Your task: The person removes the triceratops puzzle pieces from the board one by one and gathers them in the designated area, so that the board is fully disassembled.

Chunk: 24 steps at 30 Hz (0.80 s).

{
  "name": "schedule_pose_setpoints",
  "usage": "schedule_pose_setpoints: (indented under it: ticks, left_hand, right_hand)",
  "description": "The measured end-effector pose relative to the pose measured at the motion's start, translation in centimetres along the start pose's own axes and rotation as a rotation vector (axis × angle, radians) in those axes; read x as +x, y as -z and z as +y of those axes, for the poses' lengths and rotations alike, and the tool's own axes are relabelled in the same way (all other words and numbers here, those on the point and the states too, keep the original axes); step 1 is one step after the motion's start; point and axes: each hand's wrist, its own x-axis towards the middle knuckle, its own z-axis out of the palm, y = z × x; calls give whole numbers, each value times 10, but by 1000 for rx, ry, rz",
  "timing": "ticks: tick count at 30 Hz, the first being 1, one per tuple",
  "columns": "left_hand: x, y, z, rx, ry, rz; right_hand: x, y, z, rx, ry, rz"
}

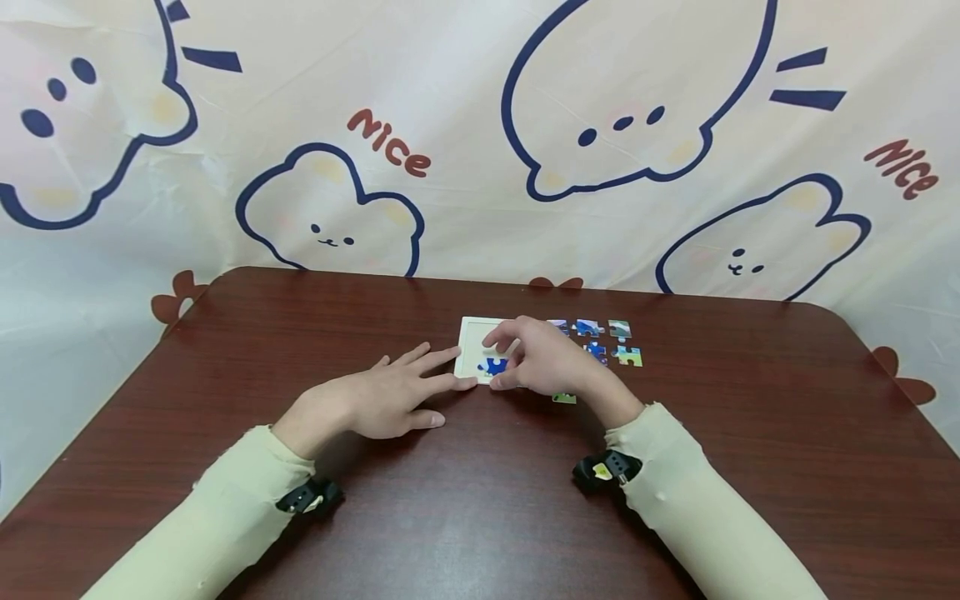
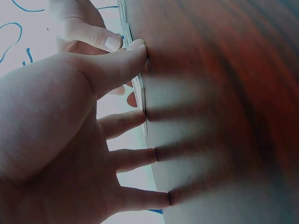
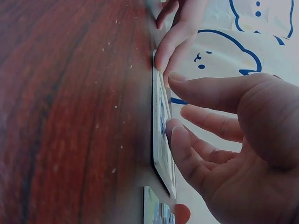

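A shallow white puzzle tray (image 1: 471, 335) lies flat on the table, with a blue puzzle piece (image 1: 494, 367) inside near its front left corner. My left hand (image 1: 386, 396) is spread, palm down, and its fingertips touch the tray's left edge and front corner. Over the tray hangs my right hand (image 1: 543, 358), its fingers bent and its thumb near the front edge. In the right wrist view, a gap shows between thumb and fingers, and the fingertips (image 3: 176, 133) reach the tray's surface by the blue piece. The right hand hides much of the tray.
Several loose puzzle pieces (image 1: 588, 327) lie right of the tray, one a green and yellow piece (image 1: 627, 357). Another green piece (image 1: 564, 398) lies in front, partly under the right wrist. Behind the brown table (image 1: 450, 500) hangs a printed curtain (image 1: 465, 208).
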Motion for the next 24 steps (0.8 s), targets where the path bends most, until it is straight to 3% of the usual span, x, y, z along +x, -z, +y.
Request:
schedule_pose_setpoints:
  ticks: [24]
  left_hand:
    - [-1,1,1,4,-3,0]
  right_hand:
    - [1,-7,5,-64,4,28]
